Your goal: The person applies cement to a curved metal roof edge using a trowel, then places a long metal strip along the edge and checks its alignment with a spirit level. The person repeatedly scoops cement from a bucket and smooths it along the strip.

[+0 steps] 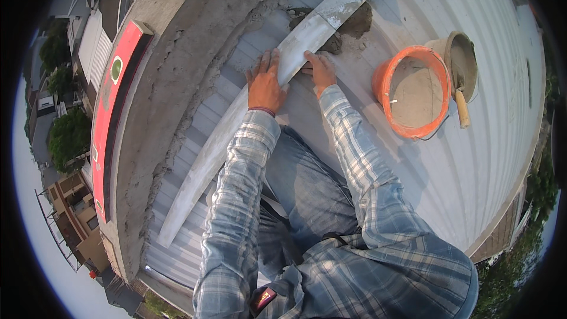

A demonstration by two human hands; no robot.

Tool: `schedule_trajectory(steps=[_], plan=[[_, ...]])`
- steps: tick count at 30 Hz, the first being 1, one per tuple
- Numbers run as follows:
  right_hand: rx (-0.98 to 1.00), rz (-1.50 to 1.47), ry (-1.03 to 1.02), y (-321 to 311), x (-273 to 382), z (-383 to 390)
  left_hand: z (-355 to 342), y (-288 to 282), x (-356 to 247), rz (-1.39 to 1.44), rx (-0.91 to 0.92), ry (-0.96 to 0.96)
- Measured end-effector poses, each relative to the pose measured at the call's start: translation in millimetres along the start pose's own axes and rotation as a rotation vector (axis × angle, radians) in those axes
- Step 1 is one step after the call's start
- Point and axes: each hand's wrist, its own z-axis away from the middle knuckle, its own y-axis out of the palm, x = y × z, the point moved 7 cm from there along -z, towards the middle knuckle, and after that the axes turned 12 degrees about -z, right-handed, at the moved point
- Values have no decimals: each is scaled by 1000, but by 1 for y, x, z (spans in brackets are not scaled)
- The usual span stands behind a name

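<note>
Nearest: the wearer's plaid shirt, blue-grey and white, and faded jeans [313,192]; the legs are bent close to the work. Both forearms, in long plaid sleeves [233,201], reach up from the lower edge.

Left hand [266,85]: laid palm-down across a long, pale grey strip [207,159], fingers extended, not closed around it; reddish band [261,110] at the wrist. Right hand [321,72]: just beside the left, fingers bent at the strip's right edge; cannot tell whether they pinch it or only rest there.

Strip: runs slantwise over the ribbed metal roof [484,165], from lower left to the upper edge of view, passing under the left hand. A crosswise seam [325,19] shows beyond the hands; the surface is smeared with grey near it. Rough brown-grey clump [356,22] sits against the right side by the seam.

Right of the hands, apart from them: orange bucket [381,82], upright, holding grey material [416,97]. Just behind it, a grey bucket [463,59]; a wooden-handled tool [462,112] leans at its near side, handle outward.

Left: rough concrete wall [177,47] along the roof; a red level [109,124] lies lengthwise on it.

Farthest, below the wall: tan building [88,245], green trees [71,136].
</note>
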Motion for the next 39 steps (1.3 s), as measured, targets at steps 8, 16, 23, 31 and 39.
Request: schedule_trajectory(steps=[8, 16, 23, 31, 39], plan=[[-31, -53, -17, -1, -5, -3, 0, -2, 1, -6, -7, 6], [-37, -59, -55, -2, -3, -4, -2, -2, 1, -9, 12, 1], [-52, -89, -61, -3, -8, -8, -3, -4, 1, 12, 18, 6], [-76, -45, -29, -1, 0, 1, -3, -5, 2, 48, 15, 12], [-81, -36, -28, 1, 8, 6, -7, 1, 5, 95, 68, -8]])
